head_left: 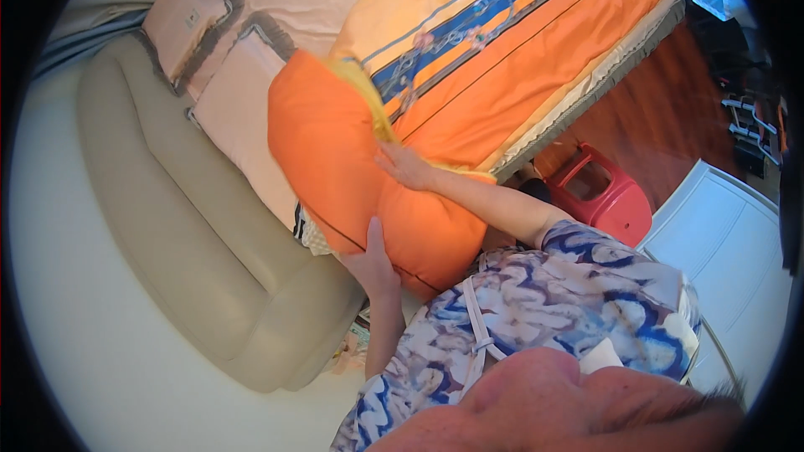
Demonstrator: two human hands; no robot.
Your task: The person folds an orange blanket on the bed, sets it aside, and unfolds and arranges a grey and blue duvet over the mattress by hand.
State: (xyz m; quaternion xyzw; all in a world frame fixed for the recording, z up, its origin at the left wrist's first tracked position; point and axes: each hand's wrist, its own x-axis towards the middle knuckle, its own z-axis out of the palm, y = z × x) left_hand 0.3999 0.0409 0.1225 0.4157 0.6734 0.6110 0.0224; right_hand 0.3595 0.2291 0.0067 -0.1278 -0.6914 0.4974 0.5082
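Note:
A thick orange quilt with a yellow underside is bunched up in front of me at the near side of the bed. My left hand is at its lower left edge, thumb lying on top of the fabric and the other fingers mostly hidden at the edge. My right hand rests on the upper surface beside the yellow fold, fingers stretched out. The rest of the bedding, a striped spread in orange, blue and yellow, covers the right part of the bed.
Pink pillows with grey ruffles lie along the beige padded headboard at left. Right of the bed stand a red plastic stool and a white cabinet on a reddish wood floor.

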